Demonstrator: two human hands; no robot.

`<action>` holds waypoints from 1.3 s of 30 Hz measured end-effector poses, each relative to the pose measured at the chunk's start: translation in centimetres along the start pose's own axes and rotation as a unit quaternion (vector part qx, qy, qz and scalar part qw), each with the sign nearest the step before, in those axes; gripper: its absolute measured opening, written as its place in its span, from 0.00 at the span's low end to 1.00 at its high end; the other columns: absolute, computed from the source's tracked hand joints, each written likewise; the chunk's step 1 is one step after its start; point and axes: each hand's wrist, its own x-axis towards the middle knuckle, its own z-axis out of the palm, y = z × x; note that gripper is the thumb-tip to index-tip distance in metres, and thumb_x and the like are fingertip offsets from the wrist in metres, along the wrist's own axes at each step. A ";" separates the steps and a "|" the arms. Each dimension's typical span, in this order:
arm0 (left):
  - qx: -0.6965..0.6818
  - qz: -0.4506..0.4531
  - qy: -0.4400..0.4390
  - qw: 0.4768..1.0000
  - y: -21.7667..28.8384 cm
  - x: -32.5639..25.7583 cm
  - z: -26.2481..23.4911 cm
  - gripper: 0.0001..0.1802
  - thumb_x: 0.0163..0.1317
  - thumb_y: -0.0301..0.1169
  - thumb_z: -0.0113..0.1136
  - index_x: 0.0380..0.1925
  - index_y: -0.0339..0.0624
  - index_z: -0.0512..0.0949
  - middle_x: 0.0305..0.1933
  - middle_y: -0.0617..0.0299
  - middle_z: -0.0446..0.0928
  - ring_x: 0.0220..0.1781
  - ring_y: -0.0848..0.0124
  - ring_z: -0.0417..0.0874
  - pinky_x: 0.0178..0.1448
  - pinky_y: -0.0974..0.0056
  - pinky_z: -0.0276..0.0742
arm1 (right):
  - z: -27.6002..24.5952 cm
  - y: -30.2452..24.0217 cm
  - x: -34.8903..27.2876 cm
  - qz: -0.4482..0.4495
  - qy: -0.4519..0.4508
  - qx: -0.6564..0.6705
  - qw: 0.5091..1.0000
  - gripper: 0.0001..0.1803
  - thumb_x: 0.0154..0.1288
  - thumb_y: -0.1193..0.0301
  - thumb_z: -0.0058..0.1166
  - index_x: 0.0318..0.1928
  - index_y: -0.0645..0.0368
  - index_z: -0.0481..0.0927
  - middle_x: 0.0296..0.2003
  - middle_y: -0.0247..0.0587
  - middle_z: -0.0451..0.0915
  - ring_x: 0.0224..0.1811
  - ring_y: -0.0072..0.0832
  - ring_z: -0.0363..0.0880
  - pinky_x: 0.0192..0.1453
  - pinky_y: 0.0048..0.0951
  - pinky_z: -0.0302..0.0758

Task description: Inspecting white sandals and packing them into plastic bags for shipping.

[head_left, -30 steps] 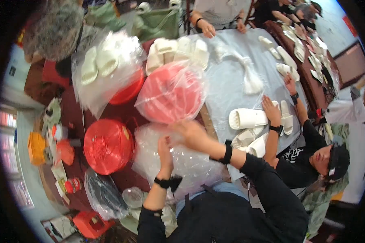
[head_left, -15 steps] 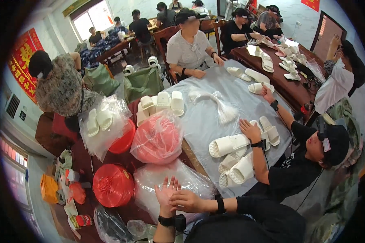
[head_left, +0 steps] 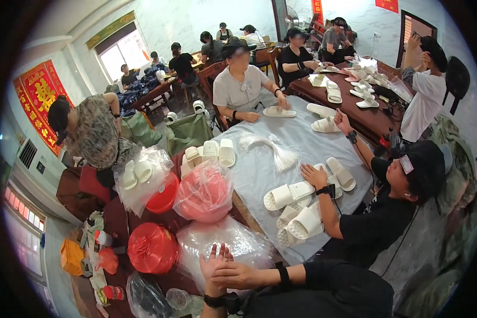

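Observation:
My left hand (head_left: 211,267) is raised palm up near the lower edge, its fingers stretched out and slightly apart, with no object in it. Across its heel and thumb side lies my right hand (head_left: 237,276), the fingers closed over it; part of the left palm is covered. Both my wrists wear black bands. Just beyond my hands a sheet of clear plastic (head_left: 217,241) lies crumpled on the dark red table. Nearest on the left is a round red plastic-wrapped bundle (head_left: 152,248).
A co-worker in black (head_left: 387,212) sits at my right, beside several white slippers (head_left: 289,196) on the grey-covered table. A bundle of white strands (head_left: 273,151) lies mid-table. Across it sits a person in a light shirt (head_left: 242,85). A plastic-wrapped pink-red tub (head_left: 204,193) stands ahead.
The view has tilted and shifted a little. My hands stay together, the right one lying over the left. The person across the table now has a white slipper in front of them.

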 end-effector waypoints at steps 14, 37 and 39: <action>-0.046 -0.008 -0.010 0.999 -0.6 -10.6 -6.8 0.32 0.63 0.59 0.27 0.54 0.46 0.61 0.56 0.48 0.65 0.52 0.52 0.69 0.55 0.47 0.65 | 3.4 -9.7 -2.5 0.065 -0.086 0.082 0.991 0.16 0.53 0.65 0.58 0.38 0.60 0.73 0.37 0.43 0.72 0.43 0.39 0.71 0.49 0.34 0.68; 0.024 0.030 -0.030 0.999 -7.4 -7.1 2.9 0.29 0.64 0.55 0.32 0.50 0.42 0.63 0.49 0.49 0.68 0.47 0.56 0.72 0.52 0.51 0.70 | -6.0 -7.2 -1.5 0.024 -0.018 0.075 0.997 0.16 0.48 0.70 0.59 0.39 0.58 0.74 0.37 0.40 0.71 0.40 0.40 0.70 0.47 0.37 0.67; 0.019 0.021 -0.048 0.998 -8.0 -6.8 2.7 0.29 0.64 0.55 0.32 0.50 0.43 0.63 0.50 0.49 0.68 0.47 0.56 0.72 0.53 0.50 0.69 | -6.6 -7.0 -1.8 0.024 -0.025 0.098 0.995 0.14 0.48 0.69 0.59 0.37 0.58 0.74 0.35 0.40 0.71 0.39 0.39 0.70 0.46 0.37 0.67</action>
